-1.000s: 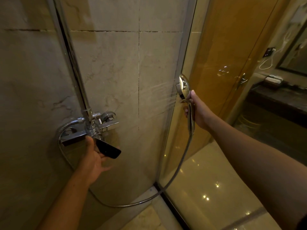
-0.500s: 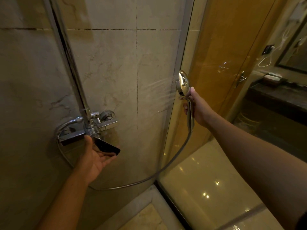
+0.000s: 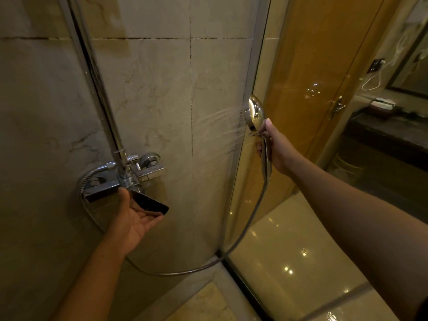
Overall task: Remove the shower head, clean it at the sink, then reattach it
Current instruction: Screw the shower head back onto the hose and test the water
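**Two Hands Engaged: Running Water Through the Shower Head**

I am gripping the shower head [image 3: 254, 112] by its handle with my right hand [image 3: 275, 147], fingers wrapped round the stem and thumb lying up toward the neck. I am holding it off its mount, upright, just beside the edge of the glass panel [image 3: 289, 66], with its face turned toward the tiled wall [image 3: 162, 89]. Thin jets of water [image 3: 222, 126] are leaving the face and striking the tiles. My left hand [image 3: 136, 218] is lying palm-up beneath the black lever [image 3: 150, 201] of the mixer valve [image 3: 129, 177]. Its fingers are relaxed and touching the lever's underside; it is pressing, not clasping.

Procedure, as I am judging it:
1. I am planning to work the lever in small increments, so that the flow is changing gradually.
2. I am holding the face aimed at the wall, since spray passing the glass edge would be wetting the polished floor outside.
3. I am leaving slack in the hose [image 3: 185, 272], which is hanging from the handle to the floor and looping back to the valve's left end.

Condition of the part: the head is round and chrome-finished, and its back is reflecting warm light. The nozzle face is pointing away from me, so I cannot tell whether it is clean.
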Motion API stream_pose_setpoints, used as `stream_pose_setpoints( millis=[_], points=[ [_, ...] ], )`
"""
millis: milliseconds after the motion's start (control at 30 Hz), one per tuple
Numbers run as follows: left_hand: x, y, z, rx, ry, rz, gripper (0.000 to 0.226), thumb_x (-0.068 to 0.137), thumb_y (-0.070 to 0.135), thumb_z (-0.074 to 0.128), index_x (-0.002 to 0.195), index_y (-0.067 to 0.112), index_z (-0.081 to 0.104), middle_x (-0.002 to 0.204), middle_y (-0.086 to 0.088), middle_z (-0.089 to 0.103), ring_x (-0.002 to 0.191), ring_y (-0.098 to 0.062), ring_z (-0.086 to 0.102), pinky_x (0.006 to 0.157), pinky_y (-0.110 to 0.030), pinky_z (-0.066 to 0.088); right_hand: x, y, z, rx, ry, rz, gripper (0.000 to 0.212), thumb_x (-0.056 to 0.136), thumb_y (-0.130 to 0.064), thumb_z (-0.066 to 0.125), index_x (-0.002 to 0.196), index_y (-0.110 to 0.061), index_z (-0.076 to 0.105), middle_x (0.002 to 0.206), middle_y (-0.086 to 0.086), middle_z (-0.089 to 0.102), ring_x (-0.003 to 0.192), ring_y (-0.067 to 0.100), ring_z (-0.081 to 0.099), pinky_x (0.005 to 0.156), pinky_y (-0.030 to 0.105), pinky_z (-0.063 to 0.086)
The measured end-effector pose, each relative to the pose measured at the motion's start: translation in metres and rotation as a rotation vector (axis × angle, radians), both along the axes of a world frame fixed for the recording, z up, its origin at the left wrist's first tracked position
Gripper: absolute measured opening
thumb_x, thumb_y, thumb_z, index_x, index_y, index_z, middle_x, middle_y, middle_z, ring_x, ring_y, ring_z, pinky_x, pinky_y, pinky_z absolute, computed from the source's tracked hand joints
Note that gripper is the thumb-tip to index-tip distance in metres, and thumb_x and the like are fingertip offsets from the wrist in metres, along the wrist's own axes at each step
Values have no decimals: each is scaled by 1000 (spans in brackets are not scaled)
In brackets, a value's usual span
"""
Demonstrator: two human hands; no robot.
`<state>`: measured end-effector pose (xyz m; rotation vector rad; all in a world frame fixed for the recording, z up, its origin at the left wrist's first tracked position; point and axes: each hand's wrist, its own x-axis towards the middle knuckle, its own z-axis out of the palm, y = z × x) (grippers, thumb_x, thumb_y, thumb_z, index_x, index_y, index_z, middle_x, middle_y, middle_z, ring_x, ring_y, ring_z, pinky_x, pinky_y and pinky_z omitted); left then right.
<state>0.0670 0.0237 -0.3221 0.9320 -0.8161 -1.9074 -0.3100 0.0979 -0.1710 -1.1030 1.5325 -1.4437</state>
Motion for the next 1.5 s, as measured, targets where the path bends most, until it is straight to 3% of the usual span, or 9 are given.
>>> stream_pose_setpoints(
  millis=[500,667,833,1000,1233,1367,1500],
  points=[
    [-2,5,5,-6,-24,18,127,53,83,69,144,1,36,133,-36,53,120,-45,59,88,-49,57,3,-7,-3,-21,-6,-23,43,104,-53,34,107,-22,63,99,-2,61,77,12,51,76,31,45],
    [-7,9,8,-22,-16,38,106,74,77,49,143,-2,36,134,-35,52,122,-44,57,97,-49,49,-2,-12,-5,-5,16,-50,58,103,-55,34,123,-8,61,100,-3,63,78,13,51,79,33,45],
    [-8,13,12,-44,-37,46,100,78,74,42,142,-2,37,133,-34,53,123,-44,56,101,-49,45,-5,-15,-8,-11,-6,-68,55,101,-57,36,121,-15,66,96,-1,62,79,14,51,80,35,45],
    [-4,16,13,-76,-62,35,103,74,78,48,139,-1,40,130,-32,57,117,-41,62,88,-43,58,-9,-17,-10,-17,-15,-84,55,99,-60,37,125,-21,66,111,5,65,83,16,51,84,38,45],
    [-23,22,13,-123,-7,146,105,70,73,49,141,-3,36,136,-32,52,125,-40,55,100,-49,45,-10,-13,-13,-16,-42,-85,56,99,-58,36,125,-15,63,121,3,64,81,13,53,80,32,47],
    [-31,22,11,-148,2,196,102,66,74,50,138,3,43,136,-27,55,123,-34,58,101,-48,48,-9,-11,-12,-9,-31,-62,58,99,-58,37,125,-13,62,122,6,65,80,13,54,79,32,47],
    [-33,20,8,-166,39,175,91,52,82,64,114,15,63,124,-22,65,110,-27,69,93,-43,57,-14,-4,-19,-24,-46,-49,62,98,-59,36,131,-11,57,119,6,64,77,13,53,78,32,46]
  ],
)
